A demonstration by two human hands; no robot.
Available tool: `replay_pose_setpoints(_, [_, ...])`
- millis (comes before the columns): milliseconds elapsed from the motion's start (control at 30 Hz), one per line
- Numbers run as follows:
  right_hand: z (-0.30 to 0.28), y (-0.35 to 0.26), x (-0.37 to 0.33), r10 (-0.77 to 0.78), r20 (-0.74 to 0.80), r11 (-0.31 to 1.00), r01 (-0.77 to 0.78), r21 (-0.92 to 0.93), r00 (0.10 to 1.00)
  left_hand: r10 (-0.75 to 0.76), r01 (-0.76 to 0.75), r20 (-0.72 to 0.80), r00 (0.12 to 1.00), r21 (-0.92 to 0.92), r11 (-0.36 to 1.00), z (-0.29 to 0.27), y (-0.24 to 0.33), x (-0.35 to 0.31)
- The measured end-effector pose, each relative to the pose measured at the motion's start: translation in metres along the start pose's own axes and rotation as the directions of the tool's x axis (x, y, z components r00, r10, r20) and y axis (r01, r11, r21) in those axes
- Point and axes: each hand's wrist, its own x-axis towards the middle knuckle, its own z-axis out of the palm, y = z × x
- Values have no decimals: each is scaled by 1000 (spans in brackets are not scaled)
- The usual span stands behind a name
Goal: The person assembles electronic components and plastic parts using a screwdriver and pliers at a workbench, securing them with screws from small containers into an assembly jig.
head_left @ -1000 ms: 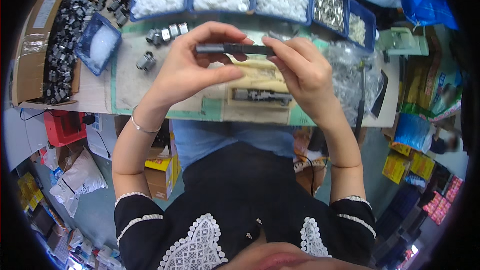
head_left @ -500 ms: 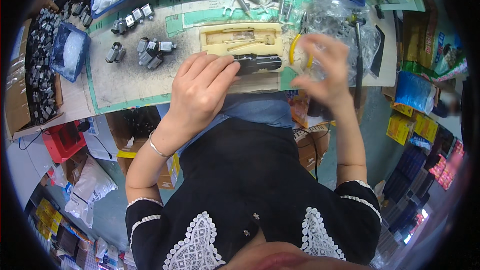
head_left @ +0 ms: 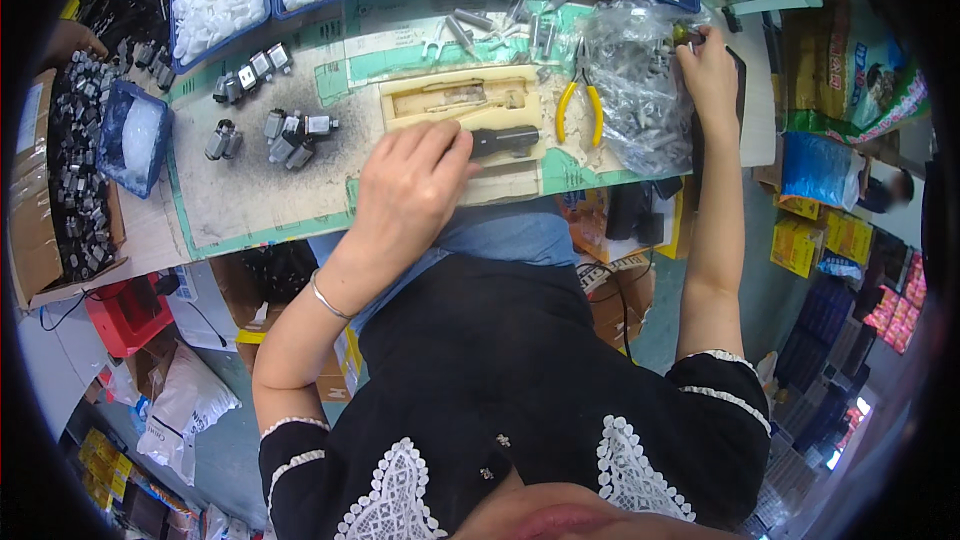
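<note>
A cream-coloured fixture block [head_left: 400,100] with carved recesses lies at the front of the bench. My left hand [head_left: 415,180] has its fingers closed over the left end of a black, tube-like plastic housing [head_left: 508,141], which rests in the block's near side. Farther off to the right, my right hand [head_left: 708,75] curls round a tool with a yellow-green end [head_left: 685,35]; the hand and forearm hide most of it. Between my hands, pliers [head_left: 580,115] with yellow handles lie with the handles spread, beside a crumpled clear plastic bag [head_left: 640,90].
Blue bins [head_left: 270,15] of small white parts and metal pins line the far edge. Several small metal motors [head_left: 290,135] lie on the left, near a blue tray [head_left: 130,155] and a carton of motors [head_left: 85,160]. Loose grey parts [head_left: 460,32] lie beyond the block.
My right hand has moved right and away from me, from above the pliers to the yellow-green-ended tool. My left hand stays on the black housing. The whole view has shifted slightly.
</note>
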Motion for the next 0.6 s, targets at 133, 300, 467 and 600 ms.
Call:
replay_pose_setpoints(133, [-19, -13, -17, -9, -80, 855, 49, 517, 997, 25, -23, -8, 1000, 141, 990, 13, 3, -6])
replay_pose_setpoints(300, [-53, -84, -98, -515, -370, 506, 622, 597, 773, 92, -89, 7, 996, 309, 947, 12, 7, 4])
replay_pose_setpoints(467, [-39, -102, -117, -462, 55, 628, 282, 725, 885, 99, -99, 20, 995, 373, 923, 17, 5, 8])
replay_pose_setpoints(600, [-35, -102, -133, -412, 111, 668, 217, 712, 905, 94, -91, 6, 996, 353, 931, 15, 11, 3])
